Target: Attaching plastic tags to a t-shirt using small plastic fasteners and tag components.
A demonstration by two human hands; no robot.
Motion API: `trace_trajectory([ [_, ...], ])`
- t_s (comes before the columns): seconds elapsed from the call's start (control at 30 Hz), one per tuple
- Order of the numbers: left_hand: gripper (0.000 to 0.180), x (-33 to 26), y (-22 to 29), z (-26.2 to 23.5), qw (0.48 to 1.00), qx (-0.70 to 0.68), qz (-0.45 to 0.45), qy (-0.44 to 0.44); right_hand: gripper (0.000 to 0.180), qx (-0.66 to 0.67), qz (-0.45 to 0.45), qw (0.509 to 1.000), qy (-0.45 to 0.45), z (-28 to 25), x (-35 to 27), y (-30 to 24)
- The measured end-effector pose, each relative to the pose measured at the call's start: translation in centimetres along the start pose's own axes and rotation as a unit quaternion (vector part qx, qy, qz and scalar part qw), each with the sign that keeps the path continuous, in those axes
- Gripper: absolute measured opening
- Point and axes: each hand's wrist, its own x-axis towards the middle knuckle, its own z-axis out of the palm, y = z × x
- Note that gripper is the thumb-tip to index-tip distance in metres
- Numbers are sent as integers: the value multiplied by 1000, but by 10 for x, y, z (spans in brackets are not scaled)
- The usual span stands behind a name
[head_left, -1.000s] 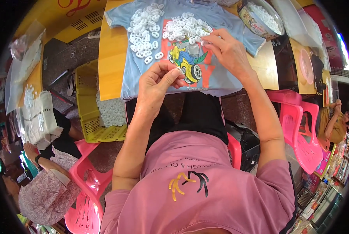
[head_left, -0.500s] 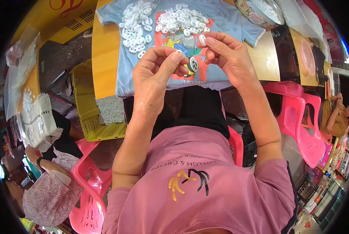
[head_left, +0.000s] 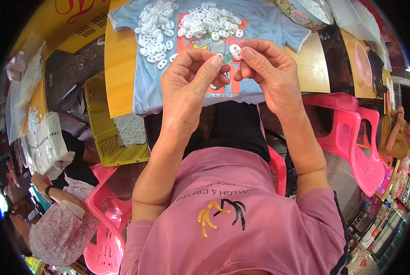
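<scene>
Between the thumb and fingertips of my right hand [head_left: 274, 75] is a white oval plastic piece with two holes [head_left: 235, 51], its flat face showing. My left hand [head_left: 186, 82] is pinched close beside it, with a small whitish bit just showing at the thumb tip; the fingers hide most of what they hold. Both hands hover over a light blue T-shirt [head_left: 264, 27] spread on the table, printed with a cartoon figure. Beyond them lie two heaps of similar white pieces, a left heap [head_left: 153, 34] and a right heap [head_left: 208, 20].
A round patterned tin [head_left: 301, 18] of white pieces stands at the far right of the wooden table [head_left: 120, 68]. Down on the left is a yellow crate [head_left: 97, 137] beside more white pieces. Pink chairs [head_left: 347, 133] stand either side. Another person [head_left: 63, 224] sits at the left.
My hands have come closer together. The white oval piece in my right hand has turned so that both its holes show more plainly. My left hand has shifted slightly right.
</scene>
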Motion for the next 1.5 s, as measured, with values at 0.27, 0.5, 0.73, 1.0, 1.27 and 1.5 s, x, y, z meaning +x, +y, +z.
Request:
trace_trajectory([
  [0.27,19,1,0,0,1000,13,-3,4,20,-41,-43,998,-3,4,-1,3],
  [0.5,18,1,1,1,1000,30,3,9,18,-150,-116,982,10,6,-2,3],
  [0.73,17,2,0,0,999,30,4,10,18,-156,-117,981,13,7,-1,7],
  [1.0,19,3,0,0,999,35,11,14,17,-178,-128,976,14,9,0,7],
  [1.27,20,3,-3,0,999,33,6,17,18,-197,-147,969,18,14,-2,12],
  [1.5,17,1,-5,1,999,20,13,29,17,-180,-140,973,24,18,-2,16],
])
